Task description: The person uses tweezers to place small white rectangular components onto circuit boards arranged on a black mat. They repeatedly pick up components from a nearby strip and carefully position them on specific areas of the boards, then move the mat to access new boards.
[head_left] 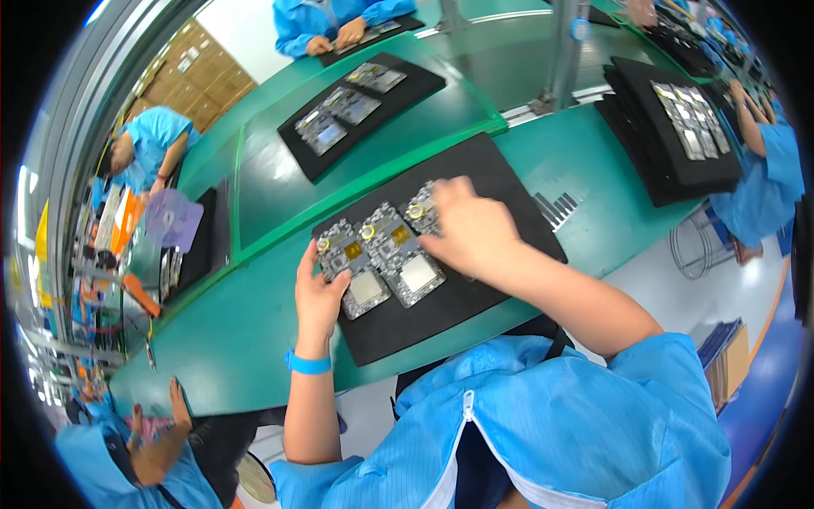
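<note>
Three circuit boards lie in a row on a black foam mat: the left board point(366, 288), the middle board point(417, 273) and the right board point(417, 200). The mat point(526, 199) rests on a green bench. Spread fingers of my left hand point(318, 297), open, touch the left edge of the left board, its thumb over the board's surface. My right hand point(471, 222) covers much of the right board. Motion blurs its fingertips, so I cannot tell whether they grip it. Each board carries a round gold-coloured part near its top.
Beyond a green ledge, another black mat point(407, 81) bears more boards. A stack of black mats point(653, 174) with boards on top stands at right. Metal posts point(564, 59) rise behind the bench. Co-workers in blue sit at several sides; one's hands point(339, 38) work at the far edge.
</note>
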A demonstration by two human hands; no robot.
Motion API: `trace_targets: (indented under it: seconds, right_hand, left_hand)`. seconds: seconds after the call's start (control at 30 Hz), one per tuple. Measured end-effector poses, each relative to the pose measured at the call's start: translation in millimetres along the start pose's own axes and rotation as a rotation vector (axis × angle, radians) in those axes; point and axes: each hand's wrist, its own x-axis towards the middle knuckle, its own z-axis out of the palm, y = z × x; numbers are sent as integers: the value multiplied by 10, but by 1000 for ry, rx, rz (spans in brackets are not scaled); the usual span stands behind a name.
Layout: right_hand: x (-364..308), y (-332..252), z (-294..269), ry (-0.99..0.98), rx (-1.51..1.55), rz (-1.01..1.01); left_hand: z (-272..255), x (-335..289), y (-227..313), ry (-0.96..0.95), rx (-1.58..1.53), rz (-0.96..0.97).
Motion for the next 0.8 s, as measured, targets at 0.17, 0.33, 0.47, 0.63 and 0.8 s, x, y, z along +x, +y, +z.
trace_targets:
  seconds: [0.17, 0.33, 0.47, 0.63, 0.8]
  right_hand:
    - [527, -245, 405, -8, 35, -410]
    - [524, -152, 153, -5, 35, -451]
    - [-249, 418, -375, 217, 140, 72]
    - [-625, 1128, -363, -94, 158, 350]
    - [-586, 1412, -304, -56, 641, 408]
  left_hand:
    - [-81, 5, 102, -191, -134, 24]
    - [-207, -32, 1, -90, 439, 118]
    - [-628, -196, 293, -179, 94, -373]
    - [-559, -28, 342, -183, -108, -631]
    - [-388, -68, 543, -272, -115, -598]
